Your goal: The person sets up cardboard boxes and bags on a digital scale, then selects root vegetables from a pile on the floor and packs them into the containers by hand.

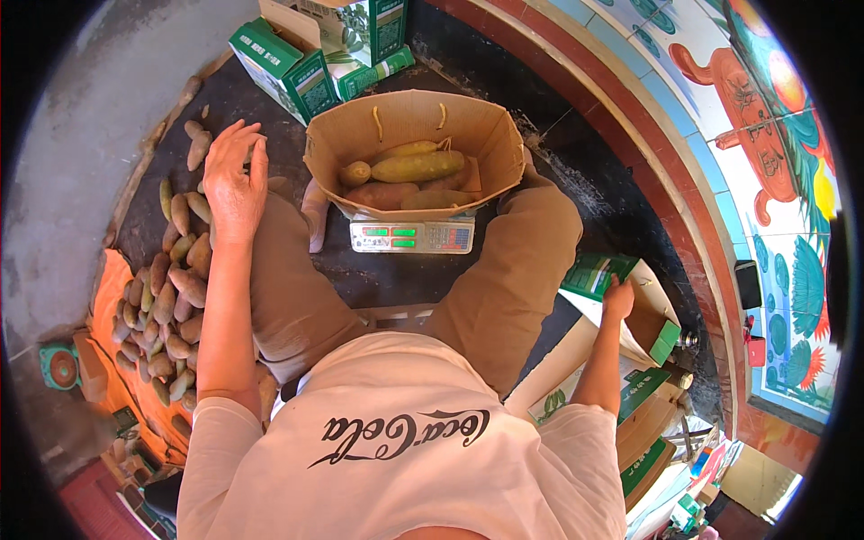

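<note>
My left hand (236, 184) is raised over the left side, fingers stretched out and thumb apart, with nothing visibly held. Beside and below it lies a heap of brown, elongated tubers (175, 288) that look like sweet potatoes. Between my knees an open cardboard carton (337, 126) rests on a digital scale (412, 236) with lit green displays. Several tubers (418, 166) lie inside it, some yellowish-green, some reddish-brown. Out to the right, my right hand (618, 299) grips the edge of a green-and-white carton (601, 274), its fingers partly hidden.
Green cartons (288, 76) stand beyond the scale. More flattened or stacked green cartons (643, 391) are at lower right. An orange sheet (112, 333) lies under the heap. A painted tile wall (720, 171) with a reddish ledge (648, 135) curves along the right.
</note>
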The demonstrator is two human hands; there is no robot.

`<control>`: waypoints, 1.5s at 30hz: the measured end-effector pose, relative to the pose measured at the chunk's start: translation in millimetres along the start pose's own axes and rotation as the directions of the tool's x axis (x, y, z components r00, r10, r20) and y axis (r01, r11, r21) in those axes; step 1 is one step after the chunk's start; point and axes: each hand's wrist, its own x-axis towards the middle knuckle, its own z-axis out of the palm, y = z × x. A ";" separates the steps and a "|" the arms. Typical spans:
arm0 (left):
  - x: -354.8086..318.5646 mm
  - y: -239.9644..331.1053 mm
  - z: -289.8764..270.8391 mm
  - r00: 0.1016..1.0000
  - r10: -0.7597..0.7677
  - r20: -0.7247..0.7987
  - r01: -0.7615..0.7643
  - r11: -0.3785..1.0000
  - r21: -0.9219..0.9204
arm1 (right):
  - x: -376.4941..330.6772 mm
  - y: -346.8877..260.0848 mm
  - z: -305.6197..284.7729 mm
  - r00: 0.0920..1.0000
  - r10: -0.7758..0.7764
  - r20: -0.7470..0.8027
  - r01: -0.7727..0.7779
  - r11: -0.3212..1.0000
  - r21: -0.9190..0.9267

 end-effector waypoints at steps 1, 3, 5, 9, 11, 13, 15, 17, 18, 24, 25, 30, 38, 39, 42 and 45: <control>0.2 0.6 0.0 1.000 -0.006 0.000 0.006 1.000 0.001 | 7.8 -10.1 -3.2 0.999 -0.018 -0.027 0.019 0.999 0.037; 1.0 1.5 1.6 1.000 -0.004 -0.001 0.004 1.000 -0.001 | 23.9 -27.9 -6.1 0.998 -0.036 -0.058 0.041 0.996 0.076; 2.2 2.9 2.5 1.000 -0.004 0.000 0.004 1.000 0.001 | 36.4 -45.7 -6.6 0.993 -0.051 -0.102 0.059 0.995 0.084; 4.5 4.9 1.5 0.998 0.027 -0.052 -0.026 0.999 0.028 | 50.3 -84.8 -10.9 0.994 -0.067 -0.088 0.079 0.987 0.141; 4.5 4.2 0.9 0.999 0.025 -0.047 -0.024 0.999 0.030 | 57.6 -96.2 -5.8 0.993 -0.066 -0.099 0.084 0.978 0.192; 4.5 3.8 2.0 0.998 0.026 -0.052 -0.025 0.999 0.028 | 63.7 -98.6 0.2 0.992 -0.056 -0.114 0.082 0.968 0.238; 5.0 4.0 2.7 0.998 0.024 -0.055 -0.023 0.999 0.025 | 68.0 -95.8 13.9 0.973 -0.220 -0.067 0.230 0.937 0.265; 5.3 4.3 2.9 0.998 0.022 -0.057 -0.021 0.999 0.024 | 58.7 -95.7 24.3 0.949 -0.316 0.007 0.305 0.921 0.242; 5.3 4.4 2.5 0.998 0.022 -0.059 -0.021 1.000 0.022 | 51.6 -97.1 26.7 0.909 -0.407 0.085 0.380 0.896 0.227; 4.3 4.8 1.9 0.998 0.017 -0.058 -0.017 1.000 0.002 | 1.4 -88.2 24.3 0.901 -0.428 -0.074 0.429 0.903 0.011; 4.4 5.5 2.5 0.998 0.018 -0.055 -0.018 1.000 -0.003 | -5.1 -81.0 24.4 0.868 -0.463 -0.181 0.468 0.884 -0.021; 5.1 10.9 0.4 0.998 0.029 -0.059 -0.029 1.000 -0.004 | -33.7 -35.2 20.9 0.866 -0.431 -0.255 0.444 0.896 -0.008; 1.3 6.6 2.3 0.999 0.025 -0.030 -0.026 0.998 -0.049 | -63.0 110.7 -22.4 0.933 -0.031 -0.359 -0.128 0.902 -0.412; 1.9 6.7 3.4 0.999 0.020 -0.031 -0.021 0.998 -0.052 | -68.9 127.8 -31.1 0.915 0.016 -0.403 -0.202 0.884 -0.423; 1.0 4.7 3.7 0.998 0.025 -0.050 -0.029 0.996 -0.082 | -90.6 152.7 -54.9 0.845 0.284 -0.452 -0.457 0.823 -0.337; -1.6 3.3 0.9 0.997 0.035 -0.076 -0.042 0.995 -0.094 | -108.7 159.1 -72.9 0.782 0.601 -0.163 -0.622 0.767 -0.158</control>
